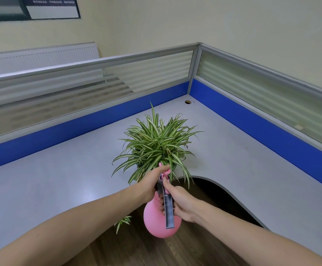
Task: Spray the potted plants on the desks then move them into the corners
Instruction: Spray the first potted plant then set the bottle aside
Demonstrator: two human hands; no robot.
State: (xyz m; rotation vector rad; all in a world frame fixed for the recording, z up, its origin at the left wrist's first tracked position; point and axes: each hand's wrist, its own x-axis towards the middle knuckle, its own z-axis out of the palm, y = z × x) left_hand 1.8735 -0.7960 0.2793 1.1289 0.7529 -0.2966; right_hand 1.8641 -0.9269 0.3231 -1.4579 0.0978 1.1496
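Observation:
A spider plant point(156, 143) with striped green leaves stands near the front edge of the grey desk point(60, 179); its pot is mostly hidden under the foliage. A pink spray bottle point(154, 221) with a grey handle is held just in front of the plant, its nozzle right at the nearest leaves. My left hand point(150, 183) grips the top of the bottle by the nozzle and trigger. My right hand point(179, 204) is wrapped around the grey handle and neck. A loose plant shoot point(122, 222) hangs below the desk edge.
Blue and frosted partition panels point(252, 120) enclose the desk on the left and right, meeting at a far corner point(191, 89) near a cable hole point(188, 102). The desk front has a curved cut-out point(213, 183) over the wooden floor point(137, 250). A radiator stands behind the partition.

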